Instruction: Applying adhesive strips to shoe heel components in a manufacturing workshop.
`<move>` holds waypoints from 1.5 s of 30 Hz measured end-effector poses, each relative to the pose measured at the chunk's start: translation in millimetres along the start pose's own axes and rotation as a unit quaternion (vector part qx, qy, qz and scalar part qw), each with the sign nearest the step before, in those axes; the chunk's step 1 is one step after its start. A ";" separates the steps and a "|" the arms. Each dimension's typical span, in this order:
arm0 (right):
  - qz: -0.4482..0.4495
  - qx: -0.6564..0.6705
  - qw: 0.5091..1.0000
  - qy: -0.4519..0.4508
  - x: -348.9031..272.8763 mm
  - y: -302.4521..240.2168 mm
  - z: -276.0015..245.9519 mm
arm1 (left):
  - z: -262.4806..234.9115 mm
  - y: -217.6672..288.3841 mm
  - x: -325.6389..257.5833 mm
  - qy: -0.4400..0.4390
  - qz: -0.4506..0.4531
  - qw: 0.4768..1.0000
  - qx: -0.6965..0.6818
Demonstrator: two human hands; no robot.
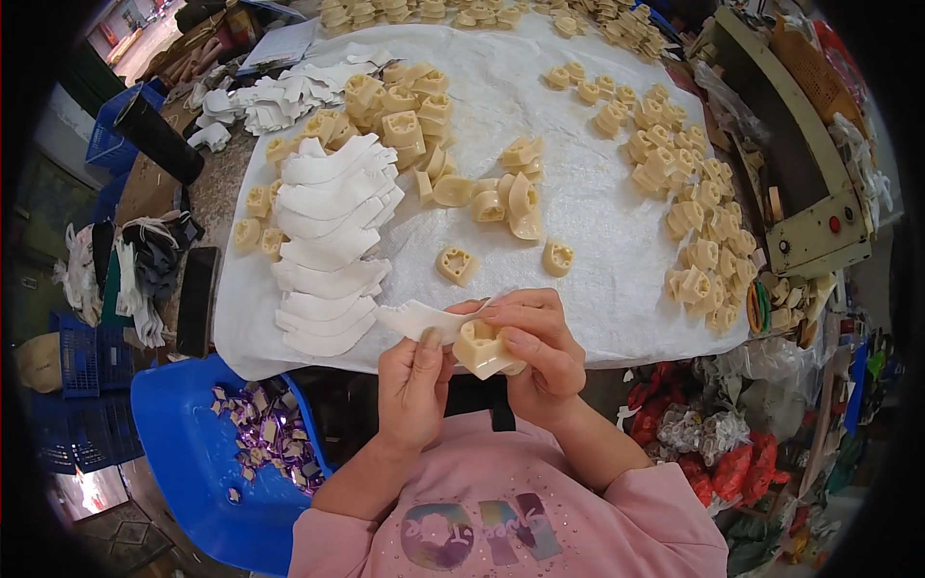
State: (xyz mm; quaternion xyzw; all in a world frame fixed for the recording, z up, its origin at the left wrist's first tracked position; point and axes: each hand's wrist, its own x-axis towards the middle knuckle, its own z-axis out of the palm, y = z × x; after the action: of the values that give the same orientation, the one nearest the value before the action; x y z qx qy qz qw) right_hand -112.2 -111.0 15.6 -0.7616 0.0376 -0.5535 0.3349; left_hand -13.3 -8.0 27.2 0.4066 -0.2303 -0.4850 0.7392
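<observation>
In front of my chest, my right hand (544, 358) grips a cream plastic block (481, 348), shaped like a shoe heel, with a hollow in its top. My left hand (417, 378) is closed, its thumb and fingers pinching a white, curved strip (424, 317) whose right end lies against the block, at my right fingertips. Left of my hands, a fanned stack of white strips (330, 246) lies on the white-covered table (424, 241). Two loose cream blocks, one at left (457, 266) and one at right (558, 257), stand just beyond my hands.
Heaped cream blocks (403, 135) fill the back left, with many more blocks (708, 222) along the right edge. A blue tub (183, 453) with shiny purple pieces sits at lower left. A phone (198, 301), a black cylinder (159, 138) and a beige machine (809, 222) flank the table.
</observation>
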 end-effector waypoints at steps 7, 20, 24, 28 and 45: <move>0.010 -0.020 1.000 -0.007 -0.3 2.8 -4.3 | 4.0 -1.9 2.6 -0.009 0.012 1.000 0.005; -0.038 -0.167 0.984 -0.052 2.6 7.7 -3.0 | -12.2 -11.3 4.8 -0.033 0.152 0.963 0.219; -0.044 -0.202 0.976 -0.070 7.2 3.5 -9.7 | -5.4 9.4 5.5 0.046 0.099 0.960 0.259; -0.031 -0.275 0.952 -0.129 17.1 -9.8 -13.8 | -6.7 19.0 4.5 0.087 0.140 0.921 0.352; 0.048 -0.217 0.959 -0.175 5.3 6.8 -19.9 | -1.6 -3.3 4.4 0.018 0.237 0.850 0.470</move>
State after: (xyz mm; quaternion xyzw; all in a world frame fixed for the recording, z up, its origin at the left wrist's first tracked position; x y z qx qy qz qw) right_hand -125.3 -127.8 19.4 -0.8983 0.1343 -0.3730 0.1893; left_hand -11.9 -12.1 23.4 0.6469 -0.5072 -0.1213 0.5563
